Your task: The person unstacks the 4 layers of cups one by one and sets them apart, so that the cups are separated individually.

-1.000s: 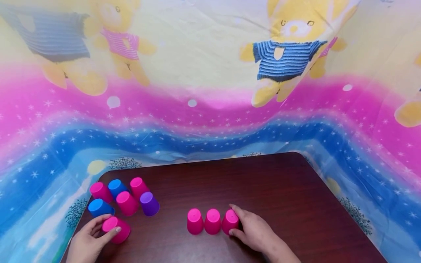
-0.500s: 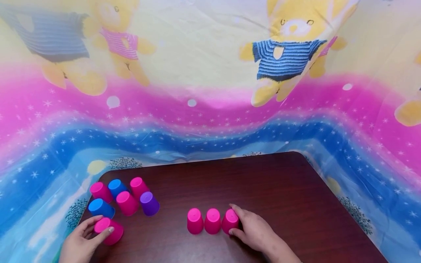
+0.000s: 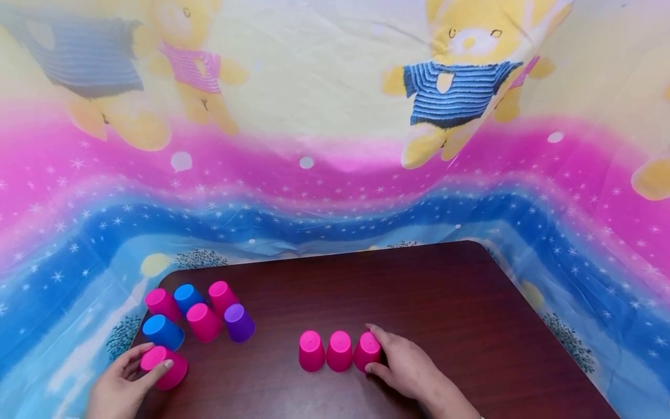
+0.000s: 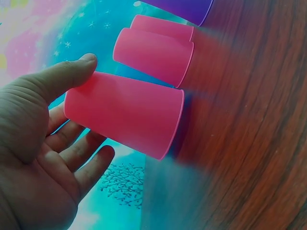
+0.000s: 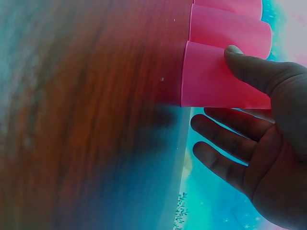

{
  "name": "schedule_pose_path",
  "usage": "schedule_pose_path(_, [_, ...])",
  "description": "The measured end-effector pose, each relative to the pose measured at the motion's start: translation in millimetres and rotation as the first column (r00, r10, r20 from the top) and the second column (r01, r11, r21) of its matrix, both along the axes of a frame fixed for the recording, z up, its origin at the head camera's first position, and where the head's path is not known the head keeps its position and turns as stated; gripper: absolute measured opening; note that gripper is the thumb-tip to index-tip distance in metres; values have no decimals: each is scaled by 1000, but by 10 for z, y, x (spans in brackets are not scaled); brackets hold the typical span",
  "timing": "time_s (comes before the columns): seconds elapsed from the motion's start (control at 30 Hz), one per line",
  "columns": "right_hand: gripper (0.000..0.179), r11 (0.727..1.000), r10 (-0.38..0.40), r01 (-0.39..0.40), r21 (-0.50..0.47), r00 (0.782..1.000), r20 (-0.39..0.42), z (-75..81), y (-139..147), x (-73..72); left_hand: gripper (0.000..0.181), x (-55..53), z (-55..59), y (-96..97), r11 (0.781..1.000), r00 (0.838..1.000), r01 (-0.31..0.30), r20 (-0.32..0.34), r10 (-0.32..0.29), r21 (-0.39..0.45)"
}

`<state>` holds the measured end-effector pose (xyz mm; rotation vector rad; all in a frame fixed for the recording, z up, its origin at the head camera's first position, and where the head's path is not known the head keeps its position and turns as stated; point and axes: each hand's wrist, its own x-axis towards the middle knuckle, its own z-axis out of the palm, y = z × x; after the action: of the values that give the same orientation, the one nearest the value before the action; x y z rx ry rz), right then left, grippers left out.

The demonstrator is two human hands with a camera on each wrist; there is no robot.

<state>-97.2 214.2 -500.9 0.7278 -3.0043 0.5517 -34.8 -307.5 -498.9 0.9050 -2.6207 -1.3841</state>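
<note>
My left hand (image 3: 116,383) grips an upside-down pink plastic cup (image 3: 166,368) between thumb and fingers at the table's left front. In the left wrist view the thumb lies on the side of this pink cup (image 4: 127,112), near its narrow base. Three upside-down pink cups stand in a row near the middle, the left one (image 3: 311,352) and centre one (image 3: 339,352) untouched. On the row's right end my right hand (image 3: 410,366) holds the third pink cup (image 3: 367,354). Seen from the right wrist, the thumb presses that cup (image 5: 206,76) while several fingers extend below it.
Behind my left hand stand more upside-down cups: a near blue cup (image 3: 163,333), a far blue cup (image 3: 188,299), a purple cup (image 3: 240,324) and three pink ones. They sit on a dark wooden table (image 3: 398,297), with a printed curtain (image 3: 335,186) behind its edges.
My left hand has slid the pink cup leftward, toward the table's left edge and in front of the near blue cup. The right hand and its row of cups stay in place.
</note>
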Motion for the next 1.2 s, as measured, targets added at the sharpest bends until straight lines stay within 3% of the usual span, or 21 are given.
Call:
schedule_pose_path(0.53, [78, 1000, -15, 15, 14, 1000, 27, 3, -3, 2, 93, -15, -41, -13, 1000, 1000, -18, 7, 19, -23])
schedule_pose_path(0.87, [78, 1000, -8, 8, 8, 1000, 17, -9, 1, 8, 96, -19, -54, -21, 1000, 1000, -19, 13, 19, -2])
schedule_pose_path(1.2, [78, 1000, -6, 6, 12, 1000, 12, -8, -1, -12, 96, -30, 4, -16, 998, 1000, -16, -3, 17, 59])
